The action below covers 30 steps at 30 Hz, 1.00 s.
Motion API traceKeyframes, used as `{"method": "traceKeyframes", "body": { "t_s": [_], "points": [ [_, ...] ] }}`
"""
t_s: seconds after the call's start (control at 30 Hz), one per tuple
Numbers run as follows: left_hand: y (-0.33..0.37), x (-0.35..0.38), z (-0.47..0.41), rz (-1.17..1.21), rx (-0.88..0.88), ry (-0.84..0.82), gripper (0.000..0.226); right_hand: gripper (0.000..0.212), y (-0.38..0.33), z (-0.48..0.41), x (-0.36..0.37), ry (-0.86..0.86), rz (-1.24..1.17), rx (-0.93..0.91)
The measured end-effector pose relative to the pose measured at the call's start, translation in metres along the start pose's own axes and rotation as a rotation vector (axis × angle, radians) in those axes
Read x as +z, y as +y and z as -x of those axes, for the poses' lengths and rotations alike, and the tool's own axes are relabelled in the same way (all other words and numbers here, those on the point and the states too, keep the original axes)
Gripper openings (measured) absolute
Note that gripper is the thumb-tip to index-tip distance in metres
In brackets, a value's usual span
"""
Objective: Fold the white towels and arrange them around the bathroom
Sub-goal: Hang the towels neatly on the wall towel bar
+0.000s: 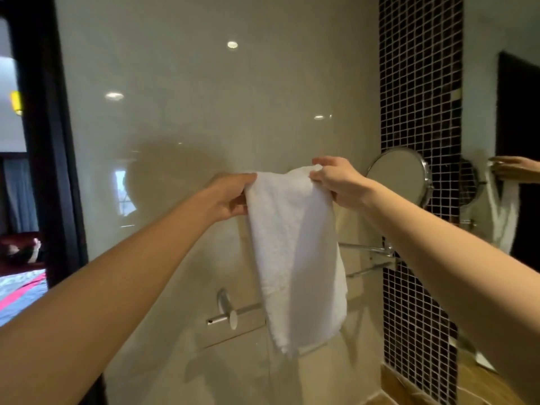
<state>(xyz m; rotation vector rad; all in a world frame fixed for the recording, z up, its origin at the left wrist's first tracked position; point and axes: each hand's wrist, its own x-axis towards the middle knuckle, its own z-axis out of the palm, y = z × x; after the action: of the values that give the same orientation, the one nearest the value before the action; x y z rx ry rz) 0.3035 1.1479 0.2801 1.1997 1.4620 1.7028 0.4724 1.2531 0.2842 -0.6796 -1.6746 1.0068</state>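
Observation:
A white towel hangs lengthwise in front of the beige wall, held up by its top edge. My left hand grips the top left corner, fingers curled round the cloth. My right hand pinches the top right corner. The towel's lower end falls in front of a chrome towel rail fixed low on the wall. Both arms are stretched forward at about the same height.
A round chrome shaving mirror on an arm juts from the black mosaic tile strip at right. A wall mirror at far right reflects my hand and towel. A dark door frame stands left, a bedroom beyond. A wooden counter lies at lower right.

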Motion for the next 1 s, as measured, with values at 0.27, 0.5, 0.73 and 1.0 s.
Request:
{"method": "traceKeyframes", "body": {
  "t_s": [0.27,0.5,0.73,1.0],
  "points": [
    [-0.004,-0.021,-0.022,0.098,0.073,0.000,0.008,0.067,0.011,-0.034,0.023,-0.004,-0.083,-0.105],
    [-0.010,-0.025,-0.032,0.065,0.099,-0.025,0.015,0.072,0.015,-0.055,0.033,-0.044,-0.138,-0.091],
    [-0.069,-0.020,-0.029,0.014,-0.073,-0.023,0.019,0.061,0.075,-0.040,0.046,-0.190,0.024,0.140],
    [-0.137,-0.033,-0.021,-0.114,-0.380,0.005,0.009,0.011,0.135,-0.016,0.050,-0.209,0.217,0.362]
  ]
}}
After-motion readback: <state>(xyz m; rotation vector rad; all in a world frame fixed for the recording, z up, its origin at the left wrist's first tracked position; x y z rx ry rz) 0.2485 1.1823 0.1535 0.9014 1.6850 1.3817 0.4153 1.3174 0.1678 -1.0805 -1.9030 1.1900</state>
